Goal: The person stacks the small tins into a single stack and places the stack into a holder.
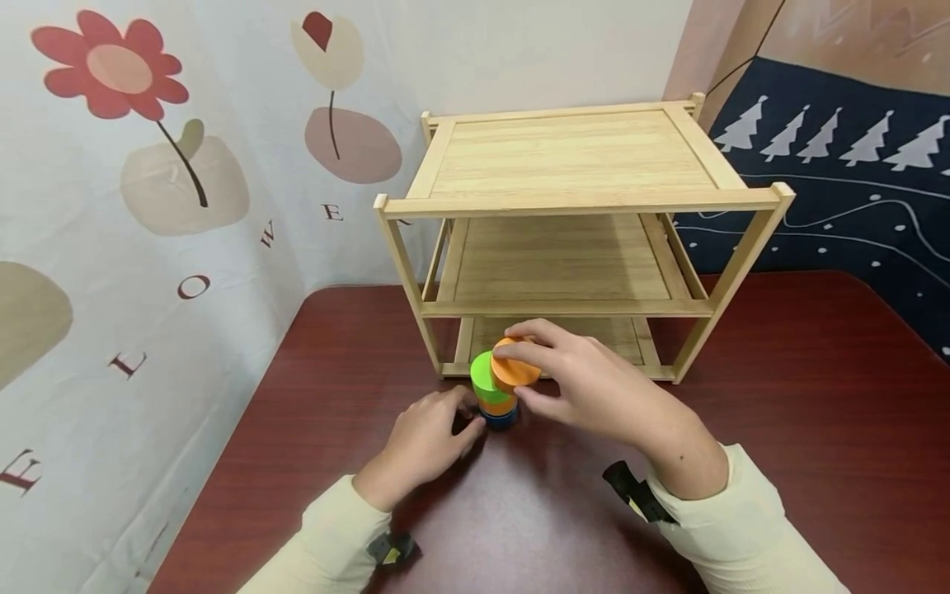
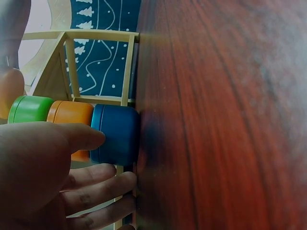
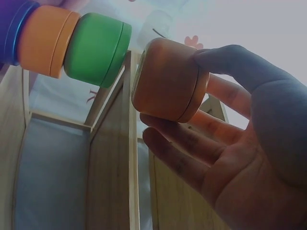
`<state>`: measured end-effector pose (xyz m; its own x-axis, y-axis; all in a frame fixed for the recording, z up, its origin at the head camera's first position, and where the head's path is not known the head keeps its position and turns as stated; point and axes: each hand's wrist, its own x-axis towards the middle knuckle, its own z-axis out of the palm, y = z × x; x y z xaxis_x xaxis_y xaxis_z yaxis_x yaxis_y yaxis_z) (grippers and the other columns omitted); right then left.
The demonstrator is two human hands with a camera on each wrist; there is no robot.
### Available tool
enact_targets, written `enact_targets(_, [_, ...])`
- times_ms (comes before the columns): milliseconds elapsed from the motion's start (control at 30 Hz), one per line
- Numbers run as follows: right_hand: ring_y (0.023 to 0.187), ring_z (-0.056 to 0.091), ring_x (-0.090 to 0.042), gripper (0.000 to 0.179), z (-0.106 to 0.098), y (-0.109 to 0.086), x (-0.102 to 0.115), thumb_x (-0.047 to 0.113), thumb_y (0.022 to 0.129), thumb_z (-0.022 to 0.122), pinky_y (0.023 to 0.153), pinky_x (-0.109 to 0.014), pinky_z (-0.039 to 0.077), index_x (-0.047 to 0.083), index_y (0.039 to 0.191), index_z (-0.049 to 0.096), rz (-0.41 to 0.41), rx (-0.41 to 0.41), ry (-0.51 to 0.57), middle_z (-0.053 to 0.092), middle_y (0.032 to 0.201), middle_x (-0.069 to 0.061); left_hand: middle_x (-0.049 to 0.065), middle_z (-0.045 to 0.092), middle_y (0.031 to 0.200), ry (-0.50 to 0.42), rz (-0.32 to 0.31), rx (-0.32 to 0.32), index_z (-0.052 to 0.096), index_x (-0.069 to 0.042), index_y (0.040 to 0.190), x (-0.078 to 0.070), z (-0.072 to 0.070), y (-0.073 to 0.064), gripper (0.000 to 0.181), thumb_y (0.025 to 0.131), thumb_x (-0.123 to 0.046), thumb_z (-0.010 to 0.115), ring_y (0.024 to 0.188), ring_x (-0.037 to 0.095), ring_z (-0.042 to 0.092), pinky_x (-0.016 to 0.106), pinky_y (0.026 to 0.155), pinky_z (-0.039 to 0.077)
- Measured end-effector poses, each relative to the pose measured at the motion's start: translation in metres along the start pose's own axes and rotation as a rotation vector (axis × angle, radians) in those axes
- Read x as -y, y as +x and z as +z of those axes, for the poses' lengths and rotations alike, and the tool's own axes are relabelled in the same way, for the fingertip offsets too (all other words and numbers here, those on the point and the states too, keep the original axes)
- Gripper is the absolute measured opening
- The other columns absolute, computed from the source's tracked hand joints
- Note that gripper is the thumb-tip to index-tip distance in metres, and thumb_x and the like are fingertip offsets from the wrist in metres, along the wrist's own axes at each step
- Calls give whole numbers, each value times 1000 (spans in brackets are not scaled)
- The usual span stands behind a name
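A stack of small round lidded jars stands on the table in front of the shelf: a blue jar (image 2: 117, 129) at the bottom, an orange jar (image 3: 47, 38) in the middle and a green jar (image 3: 96, 48) on top. My right hand (image 1: 575, 371) holds a second orange jar (image 3: 168, 79) between thumb and fingers, beside and slightly above the green one, apart from it in the right wrist view. My left hand (image 1: 426, 437) is at the stack's left side, thumb tip right at the blue jar, other fingers extended around its far side.
Just behind the stack stands a wooden shelf rack (image 1: 575, 202) with three levels. The dark red table (image 1: 312, 412) spreads to both sides. A flower-printed cloth (image 1: 245, 330) hangs at the left and back, and a navy tree-patterned cloth (image 1: 824, 198) at the right.
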<state>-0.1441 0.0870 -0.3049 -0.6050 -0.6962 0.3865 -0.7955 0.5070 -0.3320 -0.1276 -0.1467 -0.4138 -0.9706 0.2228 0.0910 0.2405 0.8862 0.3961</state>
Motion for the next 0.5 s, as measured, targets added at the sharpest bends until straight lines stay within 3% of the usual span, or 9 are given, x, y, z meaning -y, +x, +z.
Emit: enact_targets(500, [88,69,-10,39,7,4,-3,17,90,73,77,-26,56,15,129,66,-26,3,19,59,134,-5,-8,70,93,-5,-4,-6,67,-21,106,0,1,0,22,91,-37,70,90,17,68,41,75,54])
